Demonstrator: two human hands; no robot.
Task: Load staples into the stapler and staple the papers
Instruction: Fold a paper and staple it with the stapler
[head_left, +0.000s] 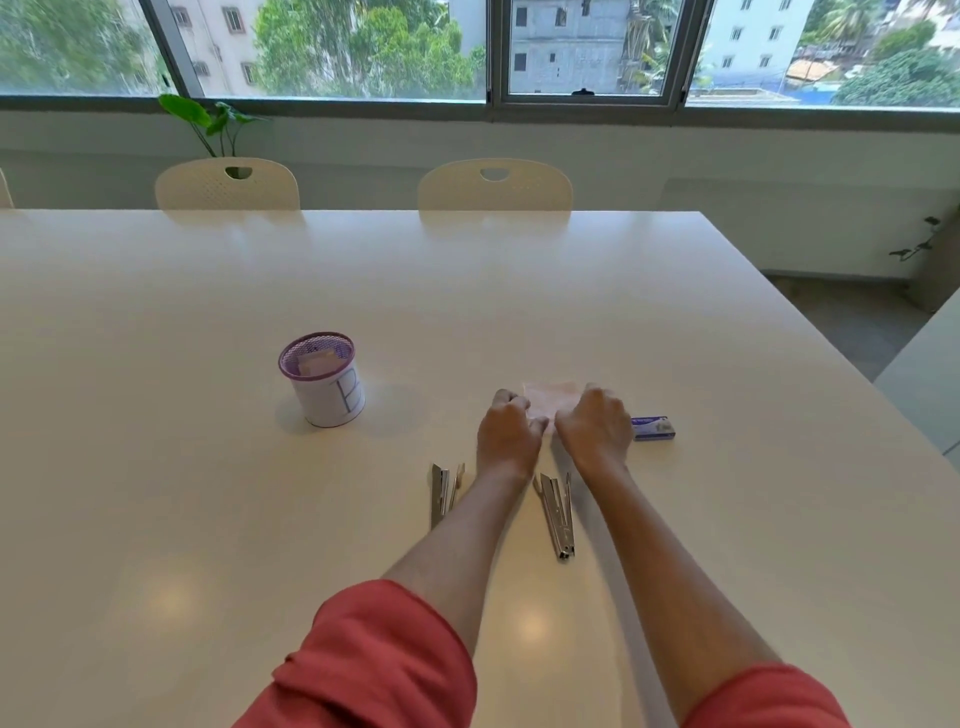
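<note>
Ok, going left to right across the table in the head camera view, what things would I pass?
Purple mesh cup → first open stapler → left hand → pink papers → right hand → blue staple box. The second stapler lies nearer, between the forearms, so I leave it unordered.

Two steel staplers, pale pink papers, a blue staple box on the white table

Staplers (557, 514) and (440, 493) lie opened; papers (551, 399) flat beyond them; staple box (653, 428) just right.

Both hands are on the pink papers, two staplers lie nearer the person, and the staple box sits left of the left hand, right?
Not quite. The head view shows the staple box right of the right hand, not left of the left hand. Pink papers and two staplers are as stated.
</note>
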